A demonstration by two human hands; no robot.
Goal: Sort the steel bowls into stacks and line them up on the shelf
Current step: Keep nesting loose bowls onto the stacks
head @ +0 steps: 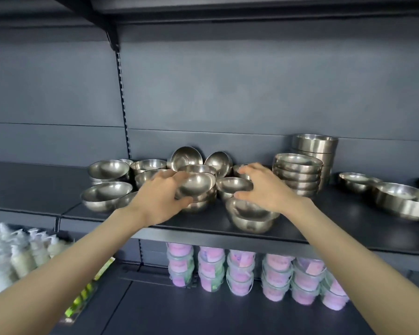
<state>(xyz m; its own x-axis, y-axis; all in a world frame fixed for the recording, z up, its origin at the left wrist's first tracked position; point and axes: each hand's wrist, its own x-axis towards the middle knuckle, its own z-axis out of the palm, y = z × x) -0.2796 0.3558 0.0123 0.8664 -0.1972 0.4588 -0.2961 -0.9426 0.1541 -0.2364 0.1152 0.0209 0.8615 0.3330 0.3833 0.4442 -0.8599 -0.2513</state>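
Left hand [160, 197] grips a tilted round steel bowl [195, 183]: fingers [177, 175] curled over its top rim, thumb under it, clamped on the bowl. That bowl sits atop a short stack of steel bowls [198, 204] at the middle of the dark grey metal shelf [348, 228].

Right hand [264, 187] is just right of it, fingers spread apart, thumb beside the rim of a shallow steel bowl [232, 184]. Cannot tell if it touches that bowl.

Under the right hand, at the front edge of the shelf, sit two nested steel bowls [250, 217], slightly tilted.

Loose steel bowls on the left [107, 170] lie in a muddle, some overlapping. Two steel bowls on edge [186, 157] lean against the back panel behind the short stack.

Right of the hands stands a neat stack of shallow steel bowls [298, 175], with a taller stack of straight-sided steel bowls [315, 146] behind it. Further right is a wide steel bowl [404, 200] and a smaller one near it.

On the shelf below: stacked pink lidded plastic tubs [240, 272] and, at left, white packets [10, 250], blurred.
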